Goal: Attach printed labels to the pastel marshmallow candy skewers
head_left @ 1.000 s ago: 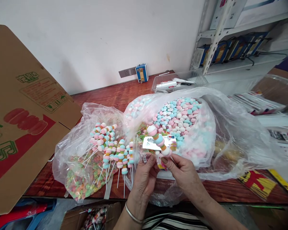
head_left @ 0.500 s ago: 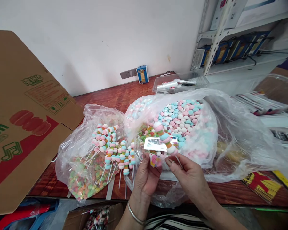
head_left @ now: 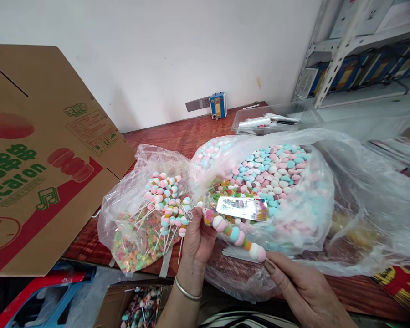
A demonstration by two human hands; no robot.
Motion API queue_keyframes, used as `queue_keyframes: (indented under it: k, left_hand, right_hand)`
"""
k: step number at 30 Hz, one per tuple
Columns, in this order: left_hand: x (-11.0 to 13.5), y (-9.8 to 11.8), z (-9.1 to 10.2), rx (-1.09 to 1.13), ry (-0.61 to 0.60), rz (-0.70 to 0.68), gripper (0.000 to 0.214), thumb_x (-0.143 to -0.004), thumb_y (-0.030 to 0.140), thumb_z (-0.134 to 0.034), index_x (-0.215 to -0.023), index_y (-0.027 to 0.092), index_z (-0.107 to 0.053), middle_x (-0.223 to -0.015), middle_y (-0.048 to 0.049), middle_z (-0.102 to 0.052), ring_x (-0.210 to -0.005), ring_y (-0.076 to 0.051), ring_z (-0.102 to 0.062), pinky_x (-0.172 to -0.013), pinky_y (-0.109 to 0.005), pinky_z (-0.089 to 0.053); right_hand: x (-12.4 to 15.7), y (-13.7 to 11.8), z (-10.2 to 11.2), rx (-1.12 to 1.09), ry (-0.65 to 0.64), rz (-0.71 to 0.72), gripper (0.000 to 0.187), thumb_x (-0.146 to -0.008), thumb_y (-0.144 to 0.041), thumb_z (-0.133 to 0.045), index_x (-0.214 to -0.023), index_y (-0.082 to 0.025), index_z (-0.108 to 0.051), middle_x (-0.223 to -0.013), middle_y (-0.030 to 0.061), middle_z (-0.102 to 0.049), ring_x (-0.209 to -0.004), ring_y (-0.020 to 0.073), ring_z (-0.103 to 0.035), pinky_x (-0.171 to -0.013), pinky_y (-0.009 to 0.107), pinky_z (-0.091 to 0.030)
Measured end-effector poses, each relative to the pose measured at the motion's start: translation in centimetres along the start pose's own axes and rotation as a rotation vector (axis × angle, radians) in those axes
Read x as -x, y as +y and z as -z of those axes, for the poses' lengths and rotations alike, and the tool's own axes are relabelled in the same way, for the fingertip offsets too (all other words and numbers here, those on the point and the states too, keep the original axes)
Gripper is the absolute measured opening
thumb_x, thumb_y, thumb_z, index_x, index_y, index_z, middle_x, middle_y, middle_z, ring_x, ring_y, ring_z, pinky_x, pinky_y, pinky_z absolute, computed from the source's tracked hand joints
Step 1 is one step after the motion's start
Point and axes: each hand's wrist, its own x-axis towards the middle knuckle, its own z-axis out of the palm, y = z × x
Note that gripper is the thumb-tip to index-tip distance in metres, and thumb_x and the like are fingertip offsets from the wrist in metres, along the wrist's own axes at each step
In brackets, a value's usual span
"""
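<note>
The marshmallow skewer (head_left: pixel 239 235) slants from upper left to lower right, mid-frame. The left hand (head_left: pixel 197 239) is closed on its upper end; the right hand (head_left: pixel 302 289) pinches the lower tip.

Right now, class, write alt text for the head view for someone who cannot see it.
Left hand and right hand hold a pastel candy skewer by its ends, a labelled wrapper beside it. On a wooden table, clear bags hold candies and more skewers.
</note>
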Motion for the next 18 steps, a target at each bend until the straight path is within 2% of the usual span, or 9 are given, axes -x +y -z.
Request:
queue_keyframes:
  k: [4, 10, 16, 18]
  left_hand:
    - [0.1, 0.2, 0.2, -0.027, 0.001, 0.002, 0.032, -0.062, 0.026, -0.088, -0.082, 0.016, -0.065, -0.07, 0.0044, -0.065, -0.06, -0.009, -0.058, -0.055, -0.021, -0.048]
    - [0.2, 0.6, 0.2, -0.129, -0.029, -0.106, 0.035, -0.05, 0.018, -0.092, -0.072, 0.015, -0.065, -0.071, 0.0044, -0.065, -0.066, -0.007, -0.06, -0.066, -0.018, -0.05]
    - [0.3, 0.2, -0.2, -0.243, -0.05, -0.128, 0.029, -0.055, 0.019, -0.09, -0.07, 0.014, -0.066, -0.069, 0.004, -0.065, -0.064, -0.006, -0.06, -0.067, -0.017, -0.048]
    - [0.4, -0.1, -0.5, -0.295, -0.077, -0.112, 0.027, -0.058, 0.021, -0.088, -0.071, 0.014, -0.065, -0.069, 0.0034, -0.065, -0.066, -0.008, -0.061, -0.068, -0.019, -0.049]
  right_hand:
    - [0.3, -0.1, 0.4, 0.033, -0.039, -0.036, 0.031, -0.096, -0.036, -0.046, -0.111, -0.029, -0.072, -0.084, 0.002, -0.074, -0.067, 0.02, -0.066, -0.066, 0.027, -0.055]
    - [0.8, 0.0, 0.9, 0.105, -0.061, -0.028, 0.032, -0.096, -0.037, -0.045, -0.115, -0.03, -0.071, -0.094, 0.0034, -0.075, -0.075, 0.0208, -0.069, -0.068, 0.027, -0.056]
    - [1.0, 0.2, 0.5, 0.184, 0.02, 0.011, 0.03, -0.094, -0.035, -0.049, -0.113, -0.026, -0.071, -0.093, 0.0067, -0.076, -0.077, 0.0221, -0.071, -0.069, 0.027, -0.055]
    - [1.1, 0.2, 0.2, 0.173, 0.052, 0.011, 0.028, -0.094, -0.035, -0.05, -0.111, -0.026, -0.07, -0.088, 0.0058, -0.075, -0.073, 0.0208, -0.069, -0.065, 0.026, -0.054]
